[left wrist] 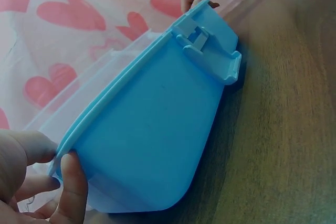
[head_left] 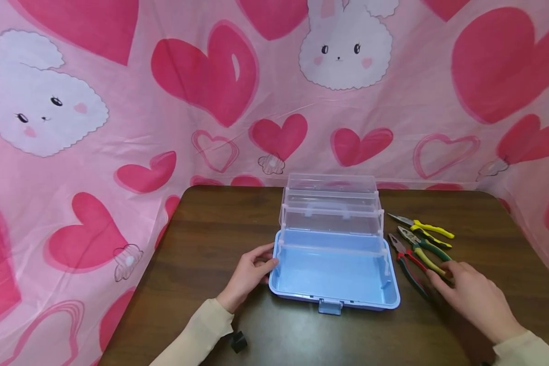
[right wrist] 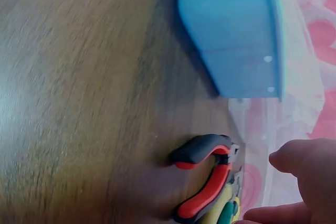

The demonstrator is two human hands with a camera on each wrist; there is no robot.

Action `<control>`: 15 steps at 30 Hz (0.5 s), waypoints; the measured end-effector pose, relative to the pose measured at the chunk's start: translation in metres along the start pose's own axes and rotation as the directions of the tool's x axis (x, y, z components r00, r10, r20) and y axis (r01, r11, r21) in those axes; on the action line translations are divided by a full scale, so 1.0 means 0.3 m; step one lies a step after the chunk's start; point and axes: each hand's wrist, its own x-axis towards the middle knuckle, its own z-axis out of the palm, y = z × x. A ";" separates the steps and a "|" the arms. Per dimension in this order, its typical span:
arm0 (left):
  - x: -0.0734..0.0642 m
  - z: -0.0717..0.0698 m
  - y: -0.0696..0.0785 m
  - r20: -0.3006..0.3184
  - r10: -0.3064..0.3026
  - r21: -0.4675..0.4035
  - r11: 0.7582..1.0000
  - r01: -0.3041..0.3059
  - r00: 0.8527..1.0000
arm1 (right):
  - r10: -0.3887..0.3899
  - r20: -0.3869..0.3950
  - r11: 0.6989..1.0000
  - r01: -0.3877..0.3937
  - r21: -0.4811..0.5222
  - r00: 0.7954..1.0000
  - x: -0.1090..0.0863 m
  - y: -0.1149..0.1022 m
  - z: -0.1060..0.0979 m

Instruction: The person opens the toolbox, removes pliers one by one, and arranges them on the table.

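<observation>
A blue toolbox [head_left: 334, 274] stands with its clear tiered trays [head_left: 331, 216] folded up and back; its blue base holds nothing. At its left side my left hand [head_left: 247, 277] pinches the rim, thumb on top and fingers beneath, as the left wrist view [left wrist: 39, 177] also shows. My right hand [head_left: 478, 297] reaches over the handles of the green-and-yellow combination pliers [head_left: 427, 254], thumb and fingers apart. Just left of these lie red-and-black pliers [head_left: 412, 264]. Behind them are yellow-and-black long-nose pliers [head_left: 427, 229].
The latch [head_left: 330, 306] hangs at the box's front. A small black block [head_left: 239, 342] lies near my left sleeve. The dark wooden table [head_left: 219, 218] backs onto a pink cloth with hearts and rabbits [head_left: 201, 76].
</observation>
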 end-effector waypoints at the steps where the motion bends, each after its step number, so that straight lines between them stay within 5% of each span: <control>1: 0.001 0.000 0.000 -0.004 -0.001 -0.002 1.000 0.001 1.000 | -0.006 -0.013 1.000 0.006 0.005 1.000 -0.001 -0.002 -0.002; 9: 0.007 0.000 -0.009 -0.016 0.003 0.016 1.000 -0.003 1.000 | -0.042 -0.043 0.997 0.045 0.069 0.998 -0.011 -0.020 0.013; 15: -0.001 -0.014 -0.014 -0.021 0.008 0.005 1.000 -0.008 1.000 | -0.179 -0.221 0.972 0.207 0.114 0.959 -0.046 -0.062 0.058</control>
